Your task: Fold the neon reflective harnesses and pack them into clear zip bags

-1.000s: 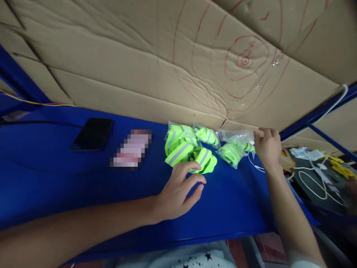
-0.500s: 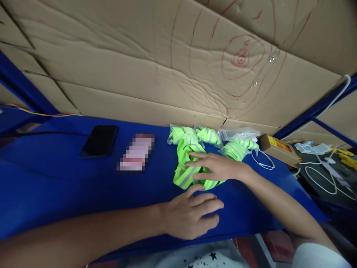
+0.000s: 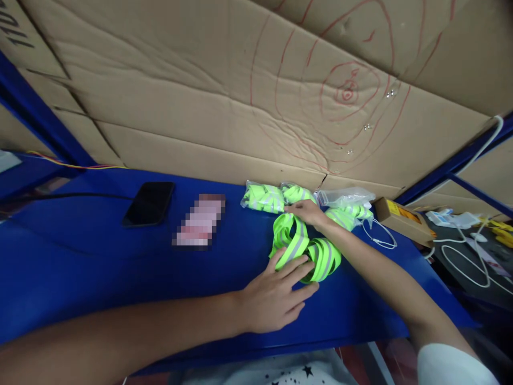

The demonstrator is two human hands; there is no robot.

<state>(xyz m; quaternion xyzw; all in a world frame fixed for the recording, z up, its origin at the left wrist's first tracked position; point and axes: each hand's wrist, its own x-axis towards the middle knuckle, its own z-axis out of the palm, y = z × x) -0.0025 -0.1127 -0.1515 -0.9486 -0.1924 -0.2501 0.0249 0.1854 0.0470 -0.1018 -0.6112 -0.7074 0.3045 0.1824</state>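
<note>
On the blue table lies a loose reflective strap [image 3: 297, 245], lime yellow with a silver stripe, in loose loops. My left hand [image 3: 276, 297] is spread at its near side, fingertips touching the loops. Beyond the strap, my right hand [image 3: 308, 212] reaches to the corner of a clear bag with a rolled strap [image 3: 262, 197]. Its fingers are bent together there; what they grip, if anything, is hidden. A second bagged strap [image 3: 297, 191] sits behind this hand, and another bagged strap [image 3: 348, 215] lies to its right.
A clear plastic bag [image 3: 347, 196] lies at the back, near a cardboard box [image 3: 403, 219] and a white cable [image 3: 379, 239]. On the left are a black phone [image 3: 148, 204] and a blurred-out rectangular item [image 3: 200, 219]. A cardboard wall [image 3: 180, 91] closes off the table's back.
My right hand has moved off the loose strap, away from me toward the bagged straps. The loose strap has shifted right. My left fingertips now touch it.
</note>
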